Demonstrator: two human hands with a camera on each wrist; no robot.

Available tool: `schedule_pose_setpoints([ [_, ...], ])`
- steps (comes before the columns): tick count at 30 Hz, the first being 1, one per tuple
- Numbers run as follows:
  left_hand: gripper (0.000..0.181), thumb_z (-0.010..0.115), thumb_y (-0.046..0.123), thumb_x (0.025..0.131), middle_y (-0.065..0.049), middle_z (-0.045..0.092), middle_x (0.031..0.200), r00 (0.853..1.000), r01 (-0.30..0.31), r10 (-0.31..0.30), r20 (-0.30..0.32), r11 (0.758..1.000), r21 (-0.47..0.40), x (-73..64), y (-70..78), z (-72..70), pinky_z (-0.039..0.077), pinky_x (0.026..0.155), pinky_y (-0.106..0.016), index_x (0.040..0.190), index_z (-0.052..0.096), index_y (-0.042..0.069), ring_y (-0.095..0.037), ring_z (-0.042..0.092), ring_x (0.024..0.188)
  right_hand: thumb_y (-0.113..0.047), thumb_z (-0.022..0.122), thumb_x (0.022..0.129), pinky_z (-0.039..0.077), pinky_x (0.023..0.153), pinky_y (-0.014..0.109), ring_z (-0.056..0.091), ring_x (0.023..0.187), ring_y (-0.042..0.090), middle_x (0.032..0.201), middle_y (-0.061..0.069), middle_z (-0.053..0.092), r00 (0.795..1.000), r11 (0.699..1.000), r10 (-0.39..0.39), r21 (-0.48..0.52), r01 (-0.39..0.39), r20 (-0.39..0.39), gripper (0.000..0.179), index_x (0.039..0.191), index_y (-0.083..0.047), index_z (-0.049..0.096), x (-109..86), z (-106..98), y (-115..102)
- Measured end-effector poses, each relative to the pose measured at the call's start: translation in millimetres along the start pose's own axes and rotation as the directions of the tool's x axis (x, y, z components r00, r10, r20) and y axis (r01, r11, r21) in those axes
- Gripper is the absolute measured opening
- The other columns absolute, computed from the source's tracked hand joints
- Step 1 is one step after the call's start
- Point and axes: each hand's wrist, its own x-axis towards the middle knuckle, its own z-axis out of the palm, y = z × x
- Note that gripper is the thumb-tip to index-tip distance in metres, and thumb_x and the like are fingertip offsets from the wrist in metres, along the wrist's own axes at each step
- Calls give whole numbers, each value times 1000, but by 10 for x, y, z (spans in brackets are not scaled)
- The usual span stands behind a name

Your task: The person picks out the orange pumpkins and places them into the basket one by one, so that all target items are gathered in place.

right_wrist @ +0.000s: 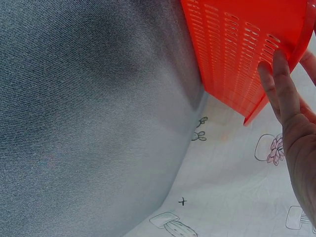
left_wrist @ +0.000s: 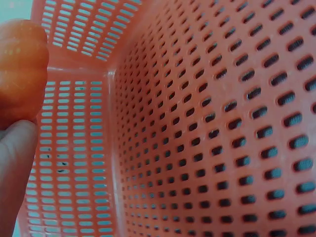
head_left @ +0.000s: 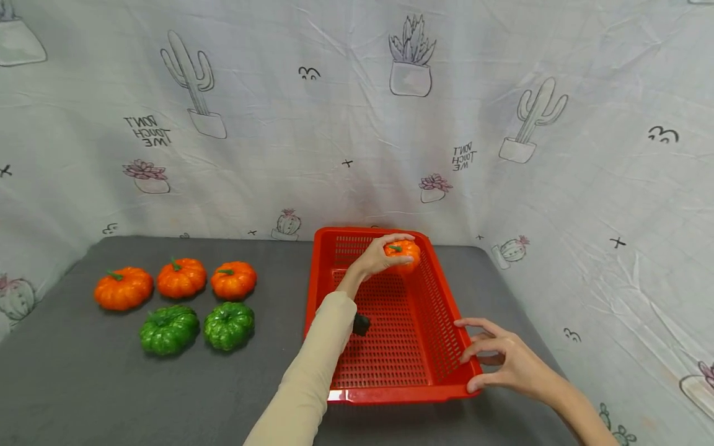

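My left hand [head_left: 376, 257] grips a small orange pumpkin [head_left: 404, 253] with a green stem, held inside the far part of a red plastic basket [head_left: 390, 394]. In the left wrist view, the thumb [left_wrist: 17, 143] presses against the ribbed side of the orange pumpkin [left_wrist: 22, 71], beside the basket's slotted mesh. At the basket's near right corner, my right hand [head_left: 510, 359] holds the rim with bent fingers. The right wrist view has two of its fingers [right_wrist: 284, 84] along the outer wall of the basket [right_wrist: 232, 54].
Left of the basket, three orange pumpkins [head_left: 181, 278] sit in a row on the grey table [head_left: 234, 390]. In front of them are two green pumpkins [head_left: 229, 326]. A white curtain [head_left: 357, 111] printed with cacti hangs behind the table and along its right side.
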Motion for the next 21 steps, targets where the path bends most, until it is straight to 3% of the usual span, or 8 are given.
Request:
schedule_pose_setpoints([
  [6,49,69,9,89,-11,56,121,1000,15,-14,-11,998,56,-18,-83,-30,50,76,-25,135,55,12,-17,56,89,-11,85,68,56,70,27,50,113,3,129,18,48,1000,1000,-1,-8,1,-8,27,91,-16,72,-5,3,7],
  [13,50,69,10,89,-12,56,125,998,40,-40,-48,999,-1,-22,-160,-18,50,80,-27,137,54,13,-17,58,94,-7,85,68,56,72,28,50,115,4,130,20,47,999,999,-34,23,34,-3,28,92,-13,71,-29,11,-1],
  [21,50,71,9,87,-8,49,135,999,39,-37,-39,998,44,13,-216,-27,49,86,-30,135,57,13,-20,57,101,-9,84,69,56,71,29,51,114,6,130,20,48,1000,1000,-16,12,16,-7,27,92,-14,71,-13,4,-1],
])
